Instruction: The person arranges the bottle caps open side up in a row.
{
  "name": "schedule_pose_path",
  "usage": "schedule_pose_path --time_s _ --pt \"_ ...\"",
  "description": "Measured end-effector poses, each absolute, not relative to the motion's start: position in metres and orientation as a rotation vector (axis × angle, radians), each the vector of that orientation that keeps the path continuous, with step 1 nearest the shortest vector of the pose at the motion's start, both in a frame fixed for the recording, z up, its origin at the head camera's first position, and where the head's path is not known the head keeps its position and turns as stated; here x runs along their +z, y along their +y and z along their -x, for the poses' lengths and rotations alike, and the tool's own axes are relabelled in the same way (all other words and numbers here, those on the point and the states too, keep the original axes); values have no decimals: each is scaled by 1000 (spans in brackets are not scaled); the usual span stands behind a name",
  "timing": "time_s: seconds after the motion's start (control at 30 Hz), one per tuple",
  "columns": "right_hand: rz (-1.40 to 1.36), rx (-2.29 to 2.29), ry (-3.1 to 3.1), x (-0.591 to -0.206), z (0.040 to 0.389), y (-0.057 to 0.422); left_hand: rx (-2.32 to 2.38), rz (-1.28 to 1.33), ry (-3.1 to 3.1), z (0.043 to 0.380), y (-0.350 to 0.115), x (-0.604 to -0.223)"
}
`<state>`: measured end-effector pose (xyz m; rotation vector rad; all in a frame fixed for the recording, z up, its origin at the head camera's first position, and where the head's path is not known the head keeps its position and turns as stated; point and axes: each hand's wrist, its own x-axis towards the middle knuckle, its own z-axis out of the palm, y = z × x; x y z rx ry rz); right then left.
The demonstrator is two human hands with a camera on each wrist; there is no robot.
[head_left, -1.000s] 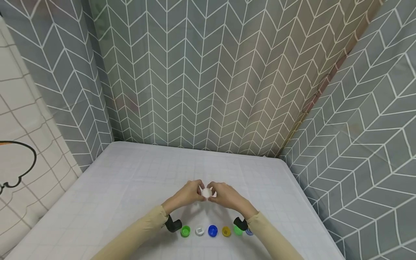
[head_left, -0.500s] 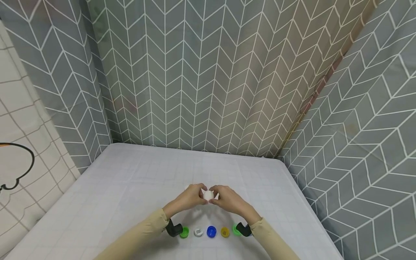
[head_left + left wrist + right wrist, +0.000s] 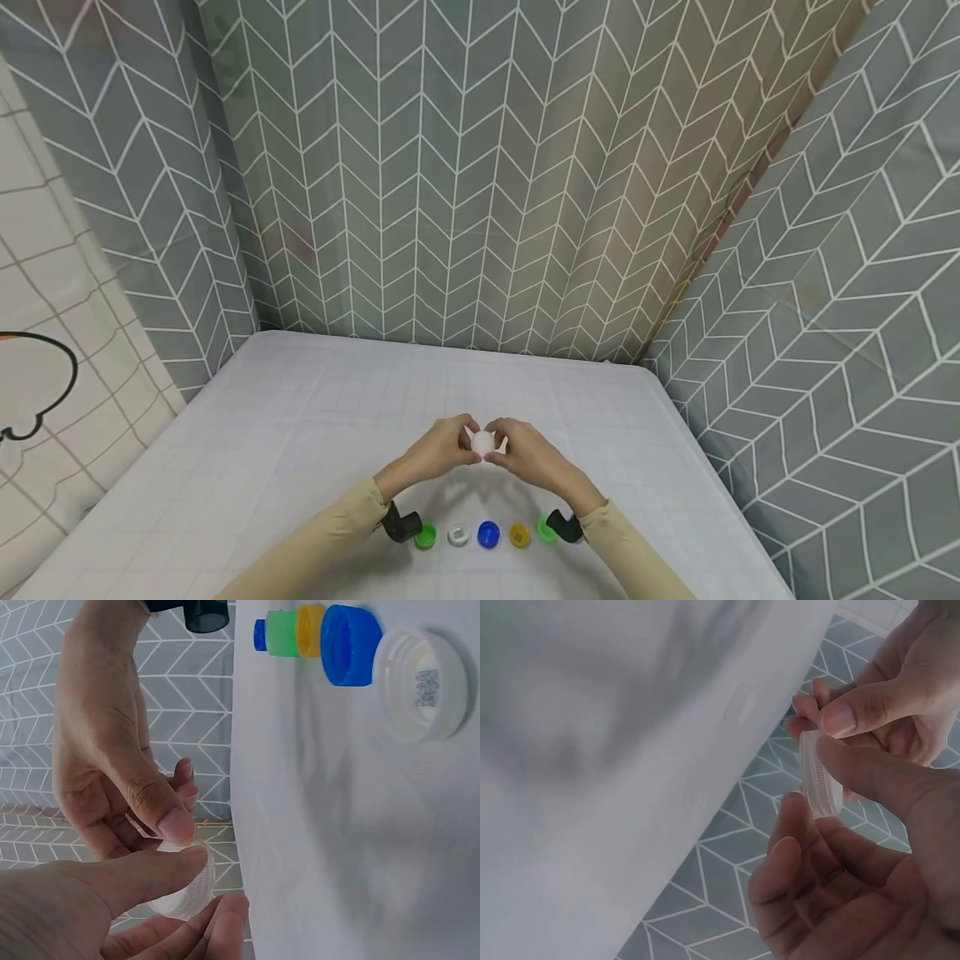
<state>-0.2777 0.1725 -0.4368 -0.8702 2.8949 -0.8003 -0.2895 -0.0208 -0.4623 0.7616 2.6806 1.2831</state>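
Raised over the white table, a white ribbed bottle cap (image 3: 482,444) is held between both hands. My left hand (image 3: 437,450) pinches it from the left, thumb on its near face in the left wrist view, where the cap's ribbed edge (image 3: 196,894) shows. On the other side my right hand (image 3: 531,457) pinches it too; the right wrist view shows the thumb over the edge of the cap (image 3: 822,784). Fingers partly cover the cap. Below the hands lies a row of caps: green (image 3: 425,536), white (image 3: 458,535), blue (image 3: 488,534), yellow (image 3: 519,535) and light green (image 3: 546,529).
A further small blue cap (image 3: 260,635) ends the row, mostly hidden in the head view. A faint round white shape (image 3: 739,705) lies on the table (image 3: 360,392) beyond the hands. Patterned curtains (image 3: 450,183) stand behind and at the sides. Black wrist cameras (image 3: 401,525) sit under the wrists.
Both hands dip slightly, then rise again with the white cap between them. A white shape briefly visible behind the left hand is now covered. The row of caps has stayed in place.
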Motion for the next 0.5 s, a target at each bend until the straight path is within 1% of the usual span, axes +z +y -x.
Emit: schedule_pose_path --time_s 0.27,0.5 --pt "901 -826 2928 -434 276 173 1390 -766 2654 291 -22 -460" --pt "935 -831 2936 -437 275 177 1394 -736 2666 288 -22 -461"
